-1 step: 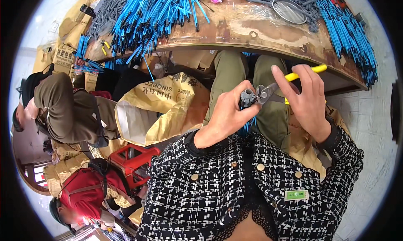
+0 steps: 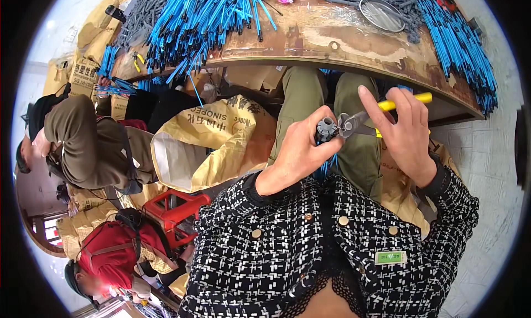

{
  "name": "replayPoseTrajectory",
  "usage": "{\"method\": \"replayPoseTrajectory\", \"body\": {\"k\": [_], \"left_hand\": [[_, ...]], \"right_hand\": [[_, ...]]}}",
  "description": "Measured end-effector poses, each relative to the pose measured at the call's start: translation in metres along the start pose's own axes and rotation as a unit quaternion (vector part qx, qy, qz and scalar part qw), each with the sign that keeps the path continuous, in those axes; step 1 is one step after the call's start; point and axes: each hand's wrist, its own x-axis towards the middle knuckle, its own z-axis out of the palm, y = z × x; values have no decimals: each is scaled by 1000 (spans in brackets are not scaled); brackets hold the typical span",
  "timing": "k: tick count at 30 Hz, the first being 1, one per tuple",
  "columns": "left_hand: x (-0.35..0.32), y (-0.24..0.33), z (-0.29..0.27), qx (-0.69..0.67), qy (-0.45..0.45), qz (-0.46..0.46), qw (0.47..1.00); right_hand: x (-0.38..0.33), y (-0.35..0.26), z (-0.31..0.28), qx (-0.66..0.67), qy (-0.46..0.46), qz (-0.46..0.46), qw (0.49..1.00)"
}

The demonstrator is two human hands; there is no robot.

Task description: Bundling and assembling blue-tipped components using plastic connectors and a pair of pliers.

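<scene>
My left hand (image 2: 296, 156) is closed around a grey ribbed plastic piece (image 2: 326, 128), its hollow round end facing up. Thin blue rods (image 2: 333, 164) show just below that hand, above my lap. In my right hand (image 2: 406, 138) is a pair of pliers with yellow handles (image 2: 416, 100). The metal jaws (image 2: 348, 124) meet the right side of the grey piece, close to my left thumb and forefinger. My right fingers wrap over the upper handle; the lower handle is mostly hidden behind the hand. Whether the jaws bite on anything is too small to tell.
A wooden workbench (image 2: 315, 33) carries heaps of blue rods (image 2: 199, 24), grey plastic pieces (image 2: 146, 16) and a round rimmed dish (image 2: 381, 14). An open paper sack (image 2: 243, 132) and a red stool (image 2: 171, 210) are on my left. Two people (image 2: 77, 141) sit beyond them.
The upper yellow handle has tipped slightly downward as my right fingers shift a little. My left hand and the grey piece stay in place.
</scene>
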Motion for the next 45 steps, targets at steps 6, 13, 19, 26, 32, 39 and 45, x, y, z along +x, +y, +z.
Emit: {"method": "replayPoseTrajectory", "body": {"k": [6, 13, 19, 26, 32, 39, 45], "left_hand": [[6, 18, -10, 5, -44, 21, 999], [12, 22, -21, 9, -151, 59, 987], [31, 9, -13, -174, -149, 33, 973], [38, -6, -16, -156, -142, 45, 976], [35, -10, -25, -214, -205, -3, 955], [32, -14, -17, -248, -140, 20, 958], [38, -27, -4, -223, -173, 61, 957]], "right_hand": [[5, 23, -26, 130, -122, -26, 984], [15, 38, -59, 341, -300, 15, 891], [-14, 12, -30, 499, -273, 247, 784], [-5, 33, -24, 508, -271, 114, 810], [-4, 14, -31, 631, -448, 251, 582], [2, 19, -25, 454, -309, 137, 825], [-56, -3, 6, 569, -306, 257, 719]]}}
